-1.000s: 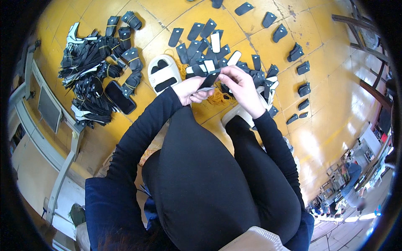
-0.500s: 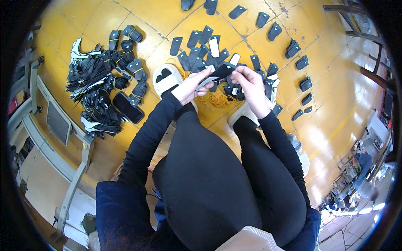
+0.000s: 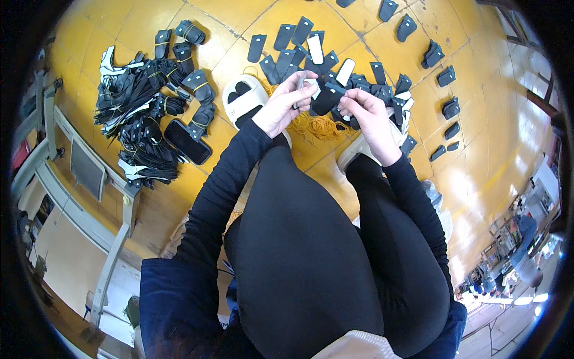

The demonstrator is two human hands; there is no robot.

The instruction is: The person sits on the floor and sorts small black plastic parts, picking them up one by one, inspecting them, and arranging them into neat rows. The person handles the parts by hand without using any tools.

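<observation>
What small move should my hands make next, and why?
Perhaps ease the black piece toward your left hand to steady it: your right hand pinches it near one edge, and your left, close beside it, holds a pale piece.

Head-worn fisheye, single view.
I look down from close above the lap (image 3: 299, 239), toward the yellow floor (image 3: 131, 30).
</observation>
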